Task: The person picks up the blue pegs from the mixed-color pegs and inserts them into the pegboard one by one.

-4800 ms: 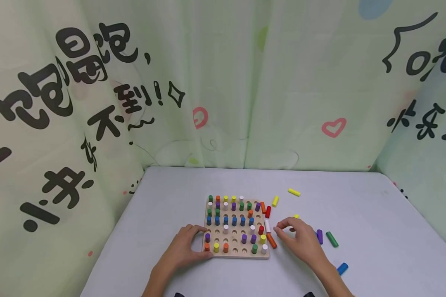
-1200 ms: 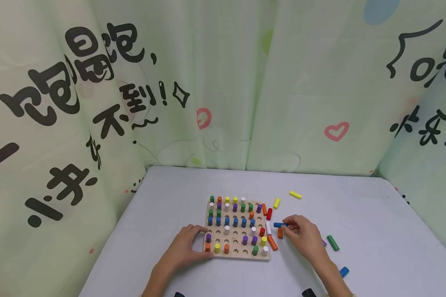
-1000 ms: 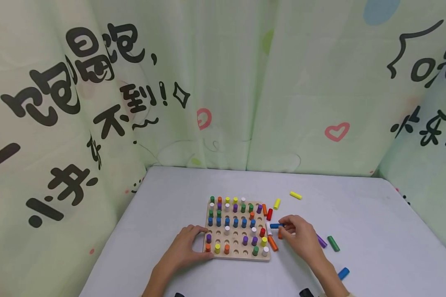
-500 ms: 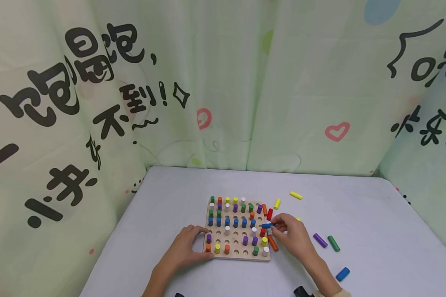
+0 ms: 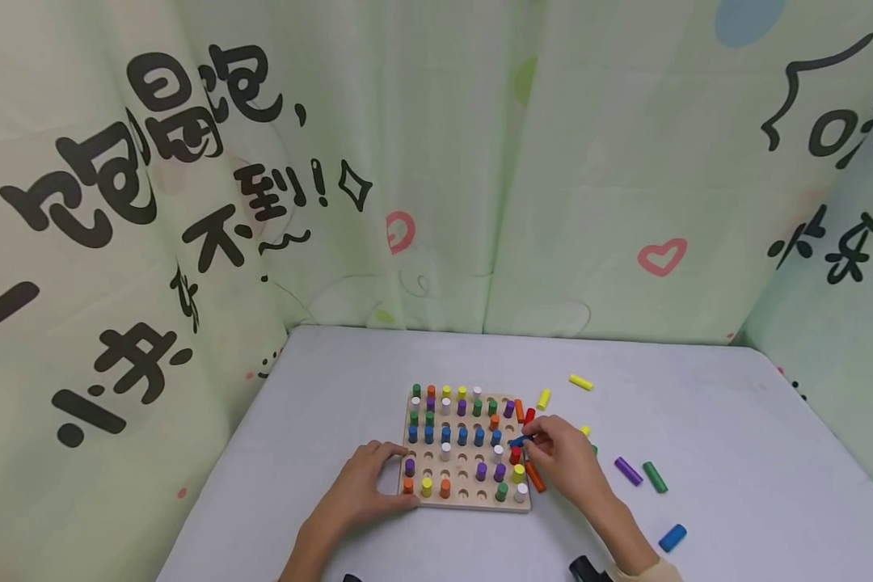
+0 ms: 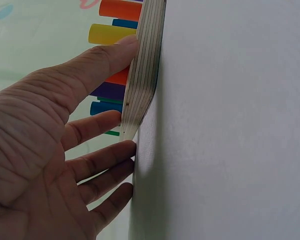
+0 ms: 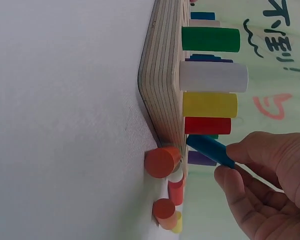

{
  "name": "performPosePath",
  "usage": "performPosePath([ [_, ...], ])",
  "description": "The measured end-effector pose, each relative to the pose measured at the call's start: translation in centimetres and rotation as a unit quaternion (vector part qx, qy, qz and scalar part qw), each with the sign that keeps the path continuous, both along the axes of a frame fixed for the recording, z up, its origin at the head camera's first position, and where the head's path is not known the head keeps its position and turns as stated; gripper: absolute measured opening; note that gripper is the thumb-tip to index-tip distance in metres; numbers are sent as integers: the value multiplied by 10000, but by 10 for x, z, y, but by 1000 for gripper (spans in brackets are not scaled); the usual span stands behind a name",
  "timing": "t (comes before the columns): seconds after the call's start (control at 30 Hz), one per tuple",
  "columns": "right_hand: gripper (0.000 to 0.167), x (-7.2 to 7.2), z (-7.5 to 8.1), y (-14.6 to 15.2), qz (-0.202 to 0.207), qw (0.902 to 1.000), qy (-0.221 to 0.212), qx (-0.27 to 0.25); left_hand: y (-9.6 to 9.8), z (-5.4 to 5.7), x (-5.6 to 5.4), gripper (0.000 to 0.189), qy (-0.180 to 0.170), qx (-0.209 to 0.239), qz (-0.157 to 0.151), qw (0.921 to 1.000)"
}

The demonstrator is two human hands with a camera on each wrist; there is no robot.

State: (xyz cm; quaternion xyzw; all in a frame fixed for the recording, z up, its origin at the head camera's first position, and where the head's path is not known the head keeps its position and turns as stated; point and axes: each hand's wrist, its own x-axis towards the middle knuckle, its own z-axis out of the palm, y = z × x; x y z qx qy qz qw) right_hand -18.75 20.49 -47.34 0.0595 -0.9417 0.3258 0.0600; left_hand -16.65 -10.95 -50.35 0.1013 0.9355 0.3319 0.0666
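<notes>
A wooden pegboard (image 5: 451,505) with rows of coloured pegs lies on the table. My left hand (image 5: 367,481) rests at its near-left corner. In the left wrist view the thumb (image 6: 112,57) touches the front edge, and the other fingers spread loosely along the side. My right hand (image 5: 563,453) pinches a blue peg (image 7: 207,149) between thumb and fingertips. That peg slants, its free end at the board's right side, near a red peg (image 7: 207,125) and in line with a row of blue pegs (image 5: 461,437). Whether its tip is inside a hole I cannot tell.
Loose pegs lie right of the board: orange (image 5: 534,477), red (image 5: 529,415), yellow (image 5: 580,382), purple (image 5: 628,471), green (image 5: 655,477) and blue (image 5: 672,537). Some are partly behind my right hand. A printed curtain (image 5: 436,162) hangs behind the table (image 5: 349,356).
My right hand has picked up the blue peg and carried it left to the board's right side, where it now slants downward. My left hand has stayed at the board's corner.
</notes>
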Motion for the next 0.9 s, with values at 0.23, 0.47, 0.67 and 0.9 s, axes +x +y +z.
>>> performPosePath([
  [0.23, 17, -2, 1, -4, 104, 9998, 155, 53, 0, 0, 0, 70, -21, 39, -5, 10000],
  [0.47, 23, -1, 0, -6, 248, 9993, 236, -120, 0, -1, 0, 70, -19, 20, 1, 10000],
  [0.67, 23, 0, 1, -7, 207, 9994, 208, -175, 1, -1, 0, 69, -15, 29, -4, 10000],
  [0.9, 23, 7, 5, -4, 177, 9998, 86, -62, 0, -1, -1, 70, -11, -20, -2, 10000],
])
